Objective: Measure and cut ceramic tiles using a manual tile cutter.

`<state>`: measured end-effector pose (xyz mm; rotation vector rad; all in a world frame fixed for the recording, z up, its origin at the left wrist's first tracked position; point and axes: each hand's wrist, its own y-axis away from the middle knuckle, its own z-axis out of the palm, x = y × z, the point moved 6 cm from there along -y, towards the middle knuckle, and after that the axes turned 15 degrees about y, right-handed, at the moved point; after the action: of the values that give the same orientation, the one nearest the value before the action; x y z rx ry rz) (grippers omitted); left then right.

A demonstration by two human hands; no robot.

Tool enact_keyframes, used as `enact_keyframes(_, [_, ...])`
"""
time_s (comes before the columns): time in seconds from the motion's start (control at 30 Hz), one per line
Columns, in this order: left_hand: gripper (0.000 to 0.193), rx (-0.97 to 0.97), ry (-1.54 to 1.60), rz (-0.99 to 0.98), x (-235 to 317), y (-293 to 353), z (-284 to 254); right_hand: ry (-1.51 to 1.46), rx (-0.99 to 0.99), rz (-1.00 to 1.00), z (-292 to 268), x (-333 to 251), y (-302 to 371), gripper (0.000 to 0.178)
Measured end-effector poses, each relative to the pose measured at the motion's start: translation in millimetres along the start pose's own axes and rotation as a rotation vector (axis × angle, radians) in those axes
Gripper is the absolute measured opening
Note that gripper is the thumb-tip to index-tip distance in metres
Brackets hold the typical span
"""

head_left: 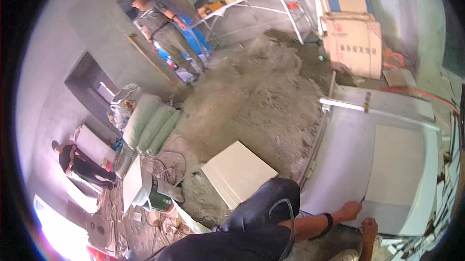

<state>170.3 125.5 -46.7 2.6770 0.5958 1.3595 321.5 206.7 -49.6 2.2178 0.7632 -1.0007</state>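
My left hand (350,210), with a dark band on its wrist, is closed around a thin dark marking tool (363,199), perhaps a pencil; its tip meets the lower left corner of a beige rectangular tile (393,164). That tile lies on a larger pale slab (336,164). Just below and to the right, my right hand (369,225) is curled closed near the slab's near edge; I cannot make out what, if anything, is in it. A white metal bar (346,105) with a small dark fitting crosses the slab's far end.
Another pale tile (237,171) lies on the heap of sand (242,101) by my knee. Full sacks (150,123) and a green bucket (160,195) are at left. Cardboard boxes (352,48) stand far right. One person (167,28) stands at the back, another (80,161) at far left.
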Motion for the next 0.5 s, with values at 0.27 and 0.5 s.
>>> enact_keyframes(0.27, [0.058,0.344,0.308,-0.215,-21.6,9.5,-18.0,0.26,0.428,-0.086,-83.3,76.6,-64.2,0.037])
enact_keyframes(0.5, [0.074,0.499,0.173,-0.204,-8.9,-25.2,-15.6,0.478,0.541,-0.084,-235.6,200.4,-168.0,0.047])
